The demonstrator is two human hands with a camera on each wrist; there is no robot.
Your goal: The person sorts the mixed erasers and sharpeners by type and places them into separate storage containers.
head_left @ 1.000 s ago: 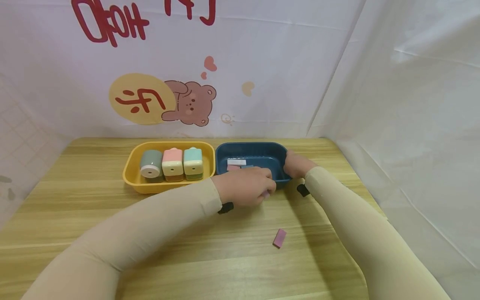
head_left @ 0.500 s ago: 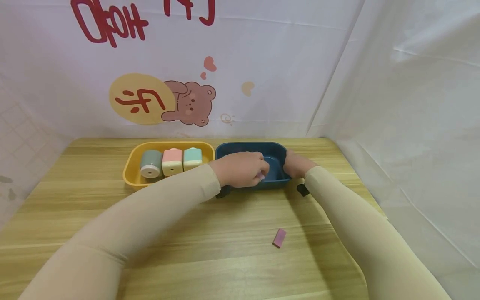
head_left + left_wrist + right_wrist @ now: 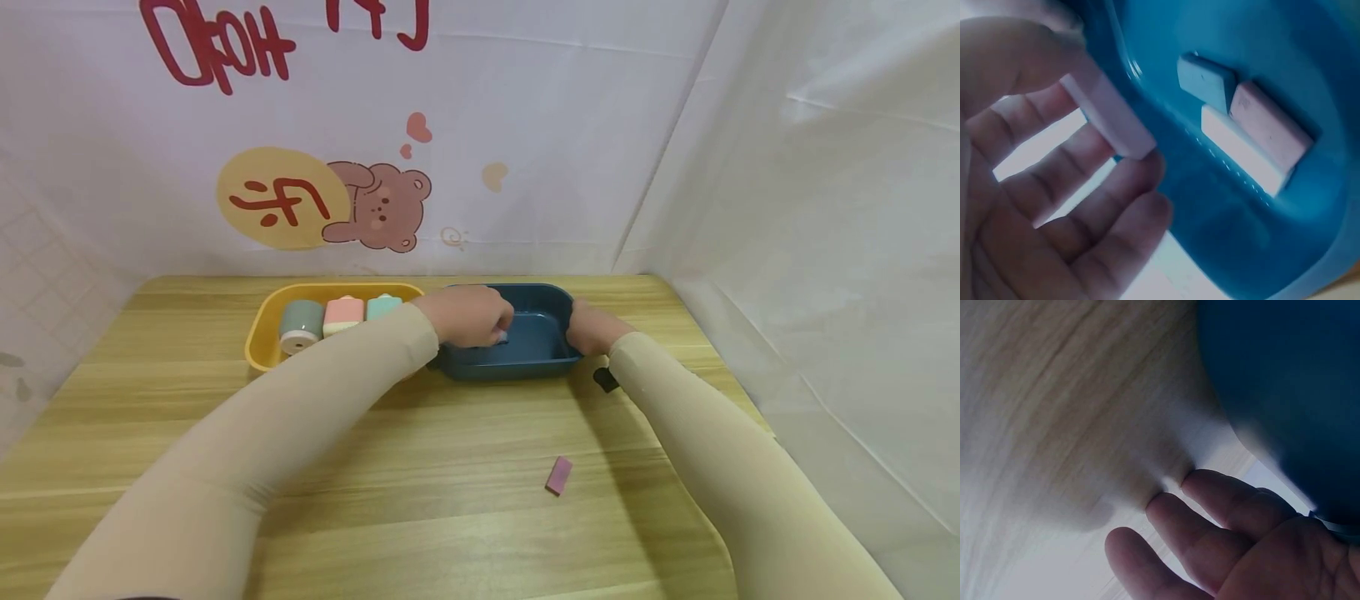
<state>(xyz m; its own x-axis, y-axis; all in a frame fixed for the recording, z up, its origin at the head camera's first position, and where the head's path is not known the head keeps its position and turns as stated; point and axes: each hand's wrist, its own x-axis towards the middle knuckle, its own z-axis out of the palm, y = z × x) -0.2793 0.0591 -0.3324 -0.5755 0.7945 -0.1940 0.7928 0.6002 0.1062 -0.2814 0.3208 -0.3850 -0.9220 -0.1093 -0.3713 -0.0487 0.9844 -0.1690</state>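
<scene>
My left hand (image 3: 474,316) pinches a pale lavender eraser (image 3: 1110,115) between thumb and fingers, over the left part of the dark blue basket (image 3: 525,367). Inside that basket, the left wrist view shows a blue eraser (image 3: 1207,81), a pink eraser (image 3: 1270,125) and a white eraser (image 3: 1241,150) lying against one another. At the basket's right end, my right hand (image 3: 594,328) grips the rim. Several of its fingers (image 3: 1188,540) extend along the outside wall; its thumb is hidden. A mauve eraser (image 3: 558,476) lies alone on the wooden table (image 3: 450,517).
Left of the blue basket stands a yellow basket (image 3: 258,337), partly covered by my left sleeve. It holds a grey-green pencil sharpener (image 3: 302,321), a pink one and a mint one. White printed cloth (image 3: 540,150) hangs behind and to the right of the table.
My left hand has lifted the lavender eraser from in front of the blue basket and moved up and left over it. The right hand has stayed at the rim.
</scene>
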